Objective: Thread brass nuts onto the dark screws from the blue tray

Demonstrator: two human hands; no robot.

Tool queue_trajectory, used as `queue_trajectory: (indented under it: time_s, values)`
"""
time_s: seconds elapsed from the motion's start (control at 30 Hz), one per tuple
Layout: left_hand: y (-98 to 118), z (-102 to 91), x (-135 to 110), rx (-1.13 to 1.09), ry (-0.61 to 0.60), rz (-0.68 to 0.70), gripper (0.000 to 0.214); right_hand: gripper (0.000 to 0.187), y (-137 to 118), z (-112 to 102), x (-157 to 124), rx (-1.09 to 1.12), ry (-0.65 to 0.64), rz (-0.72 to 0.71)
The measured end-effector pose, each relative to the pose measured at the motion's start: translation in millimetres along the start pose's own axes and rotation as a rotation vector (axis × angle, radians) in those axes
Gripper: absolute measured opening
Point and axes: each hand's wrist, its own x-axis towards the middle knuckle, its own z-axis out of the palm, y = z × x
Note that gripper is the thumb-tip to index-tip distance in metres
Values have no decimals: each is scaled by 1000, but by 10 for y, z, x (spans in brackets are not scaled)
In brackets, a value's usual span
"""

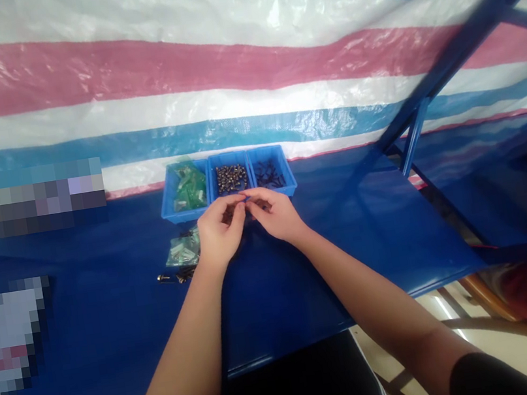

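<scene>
My left hand (219, 232) and my right hand (274, 214) meet fingertip to fingertip above the blue table (304, 270), both pinched on a small part too tiny to name. Just behind them stand three blue bins: the left bin (169, 205) with green plastic bags, the middle bin (228, 157) with small metal parts, the right bin (288, 174) with small dark parts. A small bag (183, 250) of parts lies to the left of my left hand, with a few loose metal pieces (172, 278) below it.
A striped red, white and blue tarp (224, 65) hangs behind the table. A blue metal frame (427, 100) slants down at the right. The table's front edge runs near my forearms, with floor and a wooden chair frame (487, 302) at the lower right.
</scene>
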Motion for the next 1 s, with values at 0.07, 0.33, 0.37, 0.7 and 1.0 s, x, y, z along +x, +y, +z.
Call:
queue_trajectory:
  time_s: [0.07, 0.33, 0.37, 0.7, 1.0]
  values:
    - [9, -6, -1, 41, 6, 26, 23, 23, -15, 10, 1, 18, 32, 16]
    - [-34, -13, 0, 168, -21, 82, 16, 32, -47, 17, 26, 264, 92, 194]
    - [-38, -13, 1, 172, -12, 87, 15, 32, -47, 15, 28, 275, 84, 194]
    - [-71, -24, 12, 156, 34, -11, 24, 27, -49, 25, 25, 269, 52, 152]
    - [-125, -28, 21, 157, -3, -11, 24, 26, -16, 34, 12, 198, 84, 88]
